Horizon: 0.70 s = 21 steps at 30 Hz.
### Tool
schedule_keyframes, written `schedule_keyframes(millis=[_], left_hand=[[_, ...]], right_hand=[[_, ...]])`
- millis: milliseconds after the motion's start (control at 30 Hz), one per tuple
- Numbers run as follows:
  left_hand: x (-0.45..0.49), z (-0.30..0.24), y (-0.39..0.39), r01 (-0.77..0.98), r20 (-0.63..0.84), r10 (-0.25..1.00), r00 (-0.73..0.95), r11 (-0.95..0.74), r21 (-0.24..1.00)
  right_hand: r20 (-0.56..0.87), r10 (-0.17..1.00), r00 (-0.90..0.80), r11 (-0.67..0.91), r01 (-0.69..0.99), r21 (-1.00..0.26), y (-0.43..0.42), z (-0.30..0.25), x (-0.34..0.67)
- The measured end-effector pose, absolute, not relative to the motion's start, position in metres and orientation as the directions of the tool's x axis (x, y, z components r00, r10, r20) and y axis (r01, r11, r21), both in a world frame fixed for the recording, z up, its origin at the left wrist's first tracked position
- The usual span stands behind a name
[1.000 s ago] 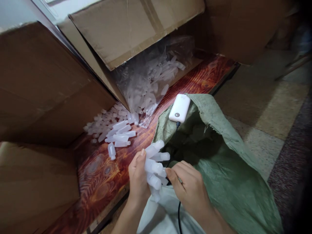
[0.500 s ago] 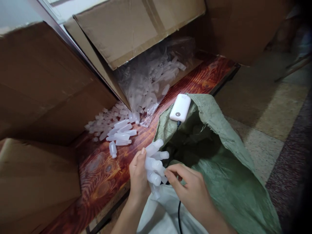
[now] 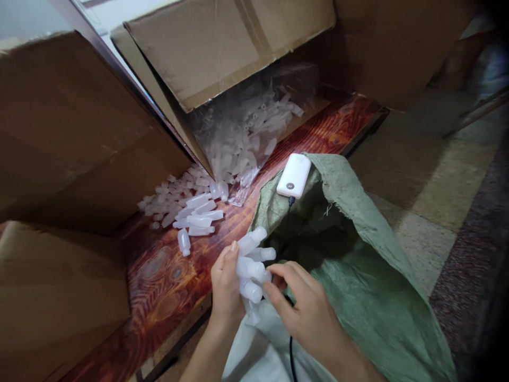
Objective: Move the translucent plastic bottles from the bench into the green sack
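Note:
My left hand (image 3: 227,278) is wrapped round a bunch of small translucent white plastic bottles (image 3: 251,269), their capped or necked ends pointing right. The thumb lies along the top of the bunch. My right hand (image 3: 304,302) meets it from the right, with thumb and forefinger closed about the end of one bottle at the bunch's right side. Its other fingers are curled and partly hidden. Both hands are over the near edge of an open green woven sack (image 3: 369,302). More loose bottles (image 3: 199,216) lie on the wood-patterned table (image 3: 159,278).
A white power bank (image 3: 294,175) with a black cable rests on the sack's rim. Behind it, a tilted cardboard box (image 3: 234,42) spills a clear plastic bag (image 3: 238,154) of translucent pieces. Small white pieces (image 3: 167,193) are heaped beside more cardboard boxes (image 3: 59,276) at left.
My right hand has shifted slightly left and down, its thumb and forefinger now closed at a bottle's end. My left hand keeps its grip on the bunch.

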<state>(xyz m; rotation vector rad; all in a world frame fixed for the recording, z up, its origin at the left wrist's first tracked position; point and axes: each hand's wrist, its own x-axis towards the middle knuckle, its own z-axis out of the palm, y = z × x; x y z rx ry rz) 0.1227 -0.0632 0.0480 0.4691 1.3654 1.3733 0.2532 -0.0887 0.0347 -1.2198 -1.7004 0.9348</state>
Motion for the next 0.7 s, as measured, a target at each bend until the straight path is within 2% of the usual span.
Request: schedule_keyframes(millis=[167, 300, 433, 700], left_hand=[[0.12, 0.042, -0.061, -0.477, -0.48, 0.838, -0.258, 0.321, 0.818], [0.119, 0.043, -0.059, -0.433, -0.448, 0.848, -0.282, 0.304, 0.849], [0.121, 0.046, -0.056, -0.458, -0.493, 0.833, -0.252, 0.346, 0.819], [0.122, 0.046, -0.051, -0.459, -0.501, 0.83, -0.246, 0.355, 0.814]], right_hand=[[0.332, 0.903, -0.274, 0.421, 0.401, -0.813, -0.089, 0.036, 0.255], [0.396, 0.849, -0.35, 0.522, 0.437, -0.732, -0.089, 0.034, 0.26], [0.383, 0.838, -0.387, 0.535, 0.447, -0.717, -0.089, 0.031, 0.264], [0.381, 0.869, -0.314, 0.493, 0.491, -0.719, -0.082, 0.034, 0.26]])
